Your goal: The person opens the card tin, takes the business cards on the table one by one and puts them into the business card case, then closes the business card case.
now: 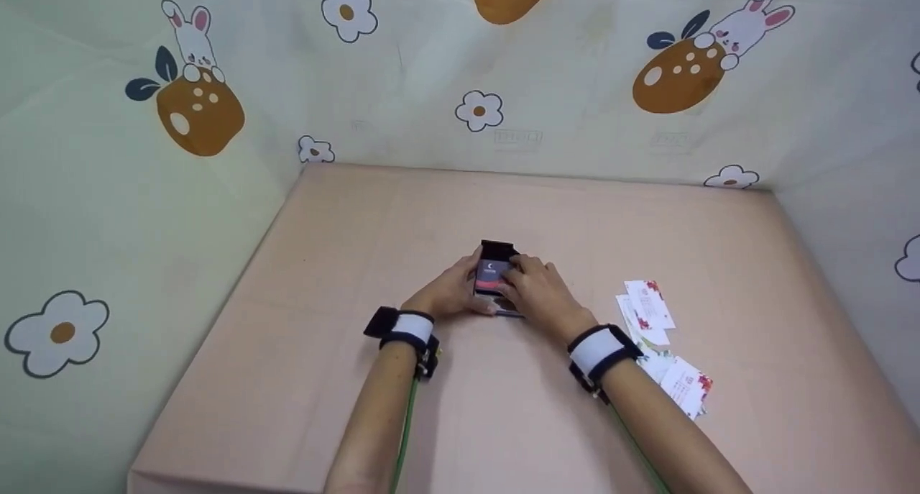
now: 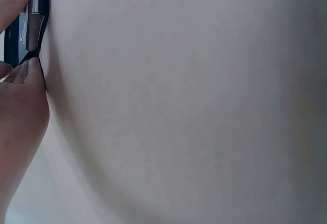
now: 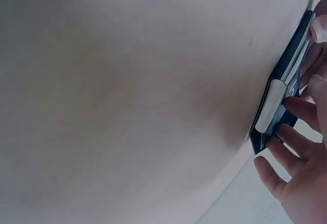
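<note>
Centrally on bench [image 1: 345, 408] I see dark card case [image 1: 494, 272], long axis pointing away from me. Left hand [image 1: 449, 293] and right hand [image 1: 540, 293] both curl round it, forearms converging.

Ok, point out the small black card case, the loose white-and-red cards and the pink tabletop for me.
Small black card case [image 1: 496, 253]: head view, on its raised black lid.
Loose white-and-red cards [image 1: 649, 303]: head view, on the topmost card.
Pink tabletop [image 1: 359, 228]: head view, on a bare patch left of both hands.
</note>
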`<state>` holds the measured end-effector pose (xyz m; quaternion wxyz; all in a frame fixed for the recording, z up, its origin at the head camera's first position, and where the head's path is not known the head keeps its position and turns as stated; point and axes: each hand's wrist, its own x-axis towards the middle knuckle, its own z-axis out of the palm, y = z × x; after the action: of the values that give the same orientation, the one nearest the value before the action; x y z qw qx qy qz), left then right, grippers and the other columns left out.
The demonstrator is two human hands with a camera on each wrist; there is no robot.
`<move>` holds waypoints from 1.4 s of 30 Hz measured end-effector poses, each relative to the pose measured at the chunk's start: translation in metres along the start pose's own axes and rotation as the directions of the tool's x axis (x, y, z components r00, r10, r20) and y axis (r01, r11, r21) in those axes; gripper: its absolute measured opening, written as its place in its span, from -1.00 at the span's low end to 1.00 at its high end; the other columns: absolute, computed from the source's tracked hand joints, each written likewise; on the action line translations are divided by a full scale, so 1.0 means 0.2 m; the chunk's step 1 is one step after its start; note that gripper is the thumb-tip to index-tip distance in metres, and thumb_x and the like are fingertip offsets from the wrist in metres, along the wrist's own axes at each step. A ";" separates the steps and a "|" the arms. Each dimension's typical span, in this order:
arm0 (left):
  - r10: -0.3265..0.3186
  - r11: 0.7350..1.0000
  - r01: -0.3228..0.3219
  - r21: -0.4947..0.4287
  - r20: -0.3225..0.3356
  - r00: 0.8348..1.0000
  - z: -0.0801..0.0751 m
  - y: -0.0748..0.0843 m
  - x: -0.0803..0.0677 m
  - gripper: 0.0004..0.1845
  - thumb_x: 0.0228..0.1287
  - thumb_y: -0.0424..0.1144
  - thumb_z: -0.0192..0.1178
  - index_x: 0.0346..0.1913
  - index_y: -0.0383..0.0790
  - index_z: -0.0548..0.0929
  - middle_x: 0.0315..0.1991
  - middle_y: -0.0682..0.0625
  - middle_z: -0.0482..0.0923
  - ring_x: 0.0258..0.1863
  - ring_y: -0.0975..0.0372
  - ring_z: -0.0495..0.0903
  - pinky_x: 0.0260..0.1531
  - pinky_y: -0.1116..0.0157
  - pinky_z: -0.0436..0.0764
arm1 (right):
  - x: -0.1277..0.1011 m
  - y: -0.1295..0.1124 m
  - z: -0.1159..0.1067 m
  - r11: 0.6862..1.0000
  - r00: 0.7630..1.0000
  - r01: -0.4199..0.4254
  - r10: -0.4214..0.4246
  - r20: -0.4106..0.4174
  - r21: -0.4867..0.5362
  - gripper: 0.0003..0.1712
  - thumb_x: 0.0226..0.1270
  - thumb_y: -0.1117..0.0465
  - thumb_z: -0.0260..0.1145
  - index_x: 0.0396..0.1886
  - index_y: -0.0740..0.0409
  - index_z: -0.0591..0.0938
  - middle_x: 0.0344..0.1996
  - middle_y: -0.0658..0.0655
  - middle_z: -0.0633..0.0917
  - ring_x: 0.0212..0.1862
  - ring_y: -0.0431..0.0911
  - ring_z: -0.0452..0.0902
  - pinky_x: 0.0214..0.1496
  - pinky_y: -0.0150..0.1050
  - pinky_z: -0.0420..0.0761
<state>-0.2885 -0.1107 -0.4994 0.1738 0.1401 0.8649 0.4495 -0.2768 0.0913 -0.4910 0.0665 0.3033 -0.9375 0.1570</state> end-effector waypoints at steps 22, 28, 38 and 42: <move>0.032 0.999 -0.031 0.019 -0.015 0.999 -0.01 -0.01 0.00 0.30 -0.02 -0.16 0.58 0.63 -0.05 -0.16 0.61 -0.19 0.01 0.61 0.01 -0.02 0.61 0.08 -0.04 | -0.11 -0.08 0.00 1.000 0.992 -0.004 0.002 0.129 0.016 -0.34 0.56 -0.19 0.01 0.25 0.26 0.59 0.27 0.32 0.54 0.35 0.21 0.43 0.32 0.37 0.40; 0.077 0.995 -0.076 0.058 -0.016 0.997 0.00 -0.02 0.01 0.28 -0.04 -0.26 0.57 0.63 -0.10 -0.12 0.56 -0.26 0.10 0.59 -0.03 0.05 0.61 0.06 0.00 | -0.13 -0.10 -0.02 1.000 0.984 -0.015 0.013 0.175 0.010 -0.32 0.57 -0.19 0.00 0.29 0.27 0.56 0.31 0.32 0.52 0.38 0.20 0.40 0.36 0.40 0.36; 0.033 0.997 -0.031 0.076 -0.023 0.999 -0.01 -0.02 0.00 0.24 0.04 -0.22 0.53 0.63 -0.01 -0.14 0.59 -0.21 0.06 0.61 -0.02 0.00 0.61 0.04 -0.04 | -0.16 -0.14 -0.04 0.999 0.981 -0.026 0.021 0.191 0.019 -0.29 0.56 -0.18 0.02 0.34 0.32 0.48 0.33 0.34 0.51 0.41 0.21 0.39 0.31 0.44 0.38; 0.027 0.997 -0.026 0.073 -0.020 0.999 -0.01 -0.02 0.01 0.24 0.04 -0.20 0.53 0.63 -0.02 -0.15 0.59 -0.21 0.06 0.61 -0.03 0.01 0.61 0.05 -0.04 | -0.16 -0.14 -0.04 0.999 0.982 -0.028 0.023 0.189 0.029 -0.29 0.55 -0.17 0.04 0.36 0.31 0.46 0.35 0.34 0.50 0.42 0.21 0.37 0.31 0.45 0.37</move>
<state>-0.2912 -0.1130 -0.5012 0.1535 0.1529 0.8805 0.4216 -0.2341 0.0902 -0.4844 -0.0292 0.3057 -0.9409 0.1431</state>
